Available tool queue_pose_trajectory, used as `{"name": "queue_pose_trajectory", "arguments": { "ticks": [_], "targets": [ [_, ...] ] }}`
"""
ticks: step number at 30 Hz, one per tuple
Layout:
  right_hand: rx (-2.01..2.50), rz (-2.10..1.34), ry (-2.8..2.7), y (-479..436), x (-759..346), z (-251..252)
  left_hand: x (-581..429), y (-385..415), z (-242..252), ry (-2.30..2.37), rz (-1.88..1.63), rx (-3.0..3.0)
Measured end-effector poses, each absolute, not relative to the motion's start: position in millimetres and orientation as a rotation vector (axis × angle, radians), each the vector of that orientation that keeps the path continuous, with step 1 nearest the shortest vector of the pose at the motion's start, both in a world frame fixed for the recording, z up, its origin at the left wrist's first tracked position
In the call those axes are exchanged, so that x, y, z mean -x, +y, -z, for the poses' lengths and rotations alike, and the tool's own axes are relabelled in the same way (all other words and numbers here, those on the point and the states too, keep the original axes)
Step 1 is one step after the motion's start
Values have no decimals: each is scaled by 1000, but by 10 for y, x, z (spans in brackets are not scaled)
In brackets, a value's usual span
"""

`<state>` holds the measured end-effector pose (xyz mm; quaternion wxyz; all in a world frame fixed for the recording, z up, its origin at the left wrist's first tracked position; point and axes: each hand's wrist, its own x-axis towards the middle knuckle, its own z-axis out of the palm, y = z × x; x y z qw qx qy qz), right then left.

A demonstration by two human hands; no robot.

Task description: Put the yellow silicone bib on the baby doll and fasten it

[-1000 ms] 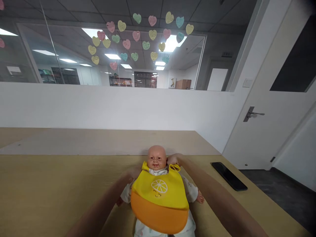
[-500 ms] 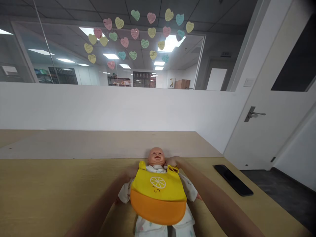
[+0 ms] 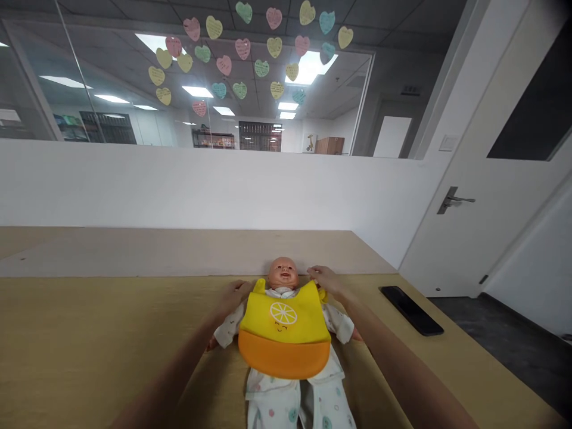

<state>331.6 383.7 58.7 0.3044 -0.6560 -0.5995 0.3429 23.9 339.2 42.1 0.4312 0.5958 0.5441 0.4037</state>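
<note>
A baby doll [image 3: 283,273] in white patterned clothes lies face up on the table. Over its chest rests a yellow silicone bib [image 3: 263,322] with an orange pocket, a lemon-slice print and a smiling face. My left hand [image 3: 236,295] is closed at the bib's left neck strap, its fingertips partly hidden behind the strap. Beside the doll's head, my right hand [image 3: 326,280] is open, fingers reaching toward the head just above the bib's right strap. That strap bends outward below the hand.
A black phone [image 3: 411,310] lies on the wooden table [image 3: 111,333] to the right. Behind the table is a white wall [image 3: 179,187] with a window carrying heart-shaped notes. A door with a metal handle [image 3: 453,200] stands at the right.
My right hand has shifted off the bib's right strap, and its fingers now show. The strap loop has turned outward. More of my left hand shows beside its strap.
</note>
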Motion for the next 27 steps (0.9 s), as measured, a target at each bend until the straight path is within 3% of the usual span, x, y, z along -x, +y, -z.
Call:
{"name": "queue_pose_trajectory", "arguments": {
  "ticks": [8,13,19,27],
  "targets": [
    [1645,-306,-1201,2807,-3453,-209,-82,2873,53,1459,-988,-1583],
    [1666,-723,-1308,2467,-3182,-127,-212,2782,128,1448,-1077,-1430],
    [1352,-1050,-1172,2569,-2982,-198,-252,2829,142,1275,-1084,-1097],
    [1345,-1037,-1018,2815,-3146,-366,-503,2625,-120,1191,-1221,-1032]
  ]
}}
